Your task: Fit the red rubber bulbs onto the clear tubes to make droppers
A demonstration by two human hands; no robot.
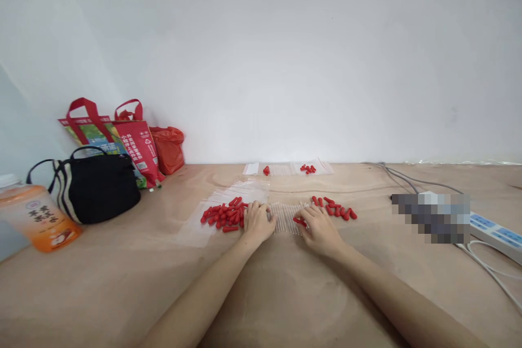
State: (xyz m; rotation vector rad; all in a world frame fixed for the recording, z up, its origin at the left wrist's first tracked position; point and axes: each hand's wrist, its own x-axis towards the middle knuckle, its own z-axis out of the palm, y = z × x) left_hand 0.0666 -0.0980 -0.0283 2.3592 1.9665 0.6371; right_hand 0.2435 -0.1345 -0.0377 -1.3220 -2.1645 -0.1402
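A row of thin pale sticks (284,217) lies side by side on the wooden table, between my two hands. My left hand (258,221) rests over the left end of the row with its fingers bent; whether it pinches anything is hidden. Beside it, a pile of red pieces (222,215) lies partly on a clear plastic sheet (196,231). My right hand (316,225) is at the right end of the row, its fingers closed on a red piece (300,222). More loose red pieces (336,209) lie just beyond and right of that hand.
Clear bags (281,169) with red pieces lie near the wall. At left stand an orange bottle (38,217), a black bag (98,185) and red bags (167,149). Cables and a power strip (497,235) lie at right, by a blurred object (434,217).
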